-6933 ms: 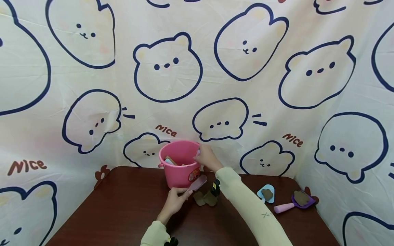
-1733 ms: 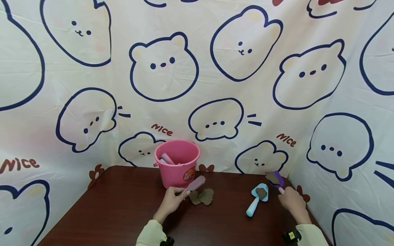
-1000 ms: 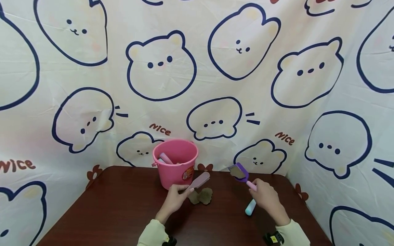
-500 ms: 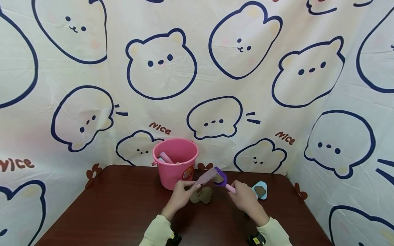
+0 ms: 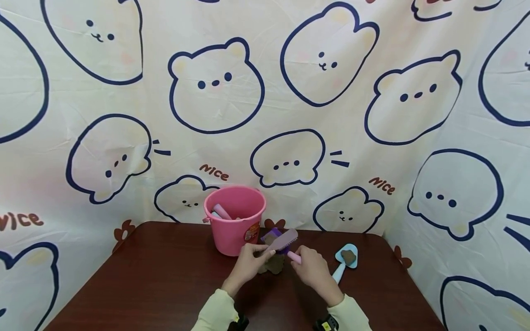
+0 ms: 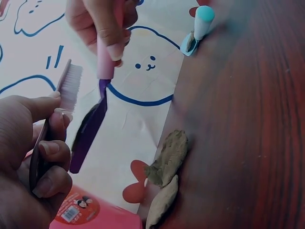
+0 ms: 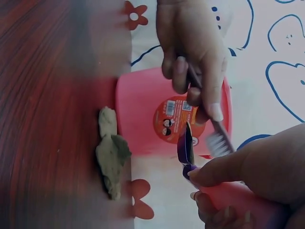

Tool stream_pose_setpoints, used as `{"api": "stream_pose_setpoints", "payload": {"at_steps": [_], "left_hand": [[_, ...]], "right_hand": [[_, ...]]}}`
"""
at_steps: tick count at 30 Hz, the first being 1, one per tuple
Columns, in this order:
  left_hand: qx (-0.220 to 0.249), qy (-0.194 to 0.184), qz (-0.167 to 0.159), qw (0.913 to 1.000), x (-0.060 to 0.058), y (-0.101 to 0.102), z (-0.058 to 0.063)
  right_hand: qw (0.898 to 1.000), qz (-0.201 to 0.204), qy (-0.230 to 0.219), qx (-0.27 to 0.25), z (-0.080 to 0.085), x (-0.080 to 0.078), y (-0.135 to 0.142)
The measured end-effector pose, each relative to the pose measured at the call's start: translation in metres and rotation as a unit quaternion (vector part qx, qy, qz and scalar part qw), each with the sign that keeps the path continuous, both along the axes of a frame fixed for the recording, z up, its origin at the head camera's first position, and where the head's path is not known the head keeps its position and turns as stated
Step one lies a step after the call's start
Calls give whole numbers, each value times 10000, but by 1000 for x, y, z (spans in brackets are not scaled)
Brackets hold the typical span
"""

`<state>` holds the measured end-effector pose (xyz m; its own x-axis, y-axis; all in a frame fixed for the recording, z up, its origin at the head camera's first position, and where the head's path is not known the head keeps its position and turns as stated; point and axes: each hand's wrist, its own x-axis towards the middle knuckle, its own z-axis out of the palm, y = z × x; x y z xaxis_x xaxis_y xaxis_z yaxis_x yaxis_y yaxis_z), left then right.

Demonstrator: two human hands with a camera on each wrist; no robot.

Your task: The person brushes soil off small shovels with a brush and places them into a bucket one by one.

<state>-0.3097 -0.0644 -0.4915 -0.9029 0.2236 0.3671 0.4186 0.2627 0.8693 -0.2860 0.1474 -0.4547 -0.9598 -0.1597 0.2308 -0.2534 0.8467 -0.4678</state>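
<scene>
My left hand (image 5: 245, 267) grips a mauve brush (image 5: 285, 240) by its handle, its pale bristles (image 6: 72, 88) facing away from the palm. In my right hand (image 5: 313, 270) is the pink handle (image 5: 295, 257) of a toy shovel with a purple blade (image 6: 93, 124). A brown clay-like lump (image 5: 270, 238) lies on that blade, partly hidden by the brush in the head view. The shovel is raised beside the brush, in front of the pink bucket (image 5: 232, 236). Below both tools, brown clay-like lumps (image 6: 170, 155) lie on the table.
A light blue toy shovel (image 5: 338, 272) with a brown lump (image 5: 348, 256) on its blade lies to the right on the dark wooden table (image 5: 145, 285). Inside the bucket stands a lilac stick-like piece (image 5: 222, 212) among other items. A printed curtain (image 5: 290, 115) hangs behind the table.
Earlier my right hand was at the bucket; later it held the purple shovel at the far right. Since then it has carried the loaded shovel left to the brush, which has risen slightly.
</scene>
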Motion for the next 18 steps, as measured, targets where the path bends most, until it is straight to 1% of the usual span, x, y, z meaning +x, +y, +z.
{"api": "stream_pose_setpoints", "payload": {"at_steps": [3,6,8,13,18], "left_hand": [[70,-100,-112,9999,1,1,-2],[172,-233,-253,9993,2,2,-5],[194,-271,-288,9990,2,1,-7],[33,-198,-221,9996,2,-1,-8],[-149,-245,-139,9995,0,-4,-10]], "right_hand": [[9999,32,62,-109,2,2,-3],[9998,23,15,-202,4,4,-4],[9998,22,-18,-219,6,4,-5],[9999,-27,-13,-127,8,4,-5],[10000,-73,-5,-52,8,5,-4]]}}
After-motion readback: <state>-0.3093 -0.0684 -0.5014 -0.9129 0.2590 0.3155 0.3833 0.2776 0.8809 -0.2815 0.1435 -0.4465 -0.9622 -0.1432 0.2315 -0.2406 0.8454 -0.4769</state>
